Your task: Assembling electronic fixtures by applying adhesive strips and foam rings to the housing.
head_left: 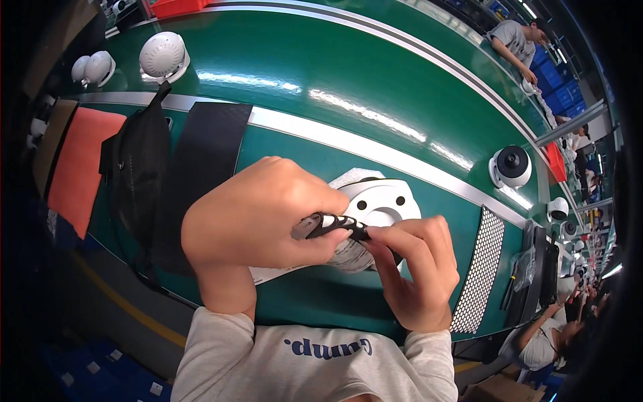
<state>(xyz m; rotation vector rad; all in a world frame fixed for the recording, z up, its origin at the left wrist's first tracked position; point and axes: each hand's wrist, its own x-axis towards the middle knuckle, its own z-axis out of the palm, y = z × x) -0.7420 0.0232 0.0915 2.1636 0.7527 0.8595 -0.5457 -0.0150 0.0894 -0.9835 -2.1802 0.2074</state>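
Both hands meet over the green workbench, pinching a short black strip with white spots (338, 224) between thumbs and fingertips. My left hand (264, 214) is closed on its left end. On the other end, the fingertips of my right hand (418, 268) are closed too. Just behind and beneath them lies a white plastic housing (383, 191) with round dark holes and a large round opening, partly hidden by my fingers. Printed clear wrapping (353, 258) shows below the strip. A white paper corner (268, 273) pokes out under my left wrist.
To the right lies a black sheet of white dots (479, 268); beyond it are a clear bag (522, 268) and tools. A black pouch (137, 174), black mat (204, 147) and orange sheet (84, 164) lie left. White cameras (511, 166) stand along the far bench. Co-workers sit right.
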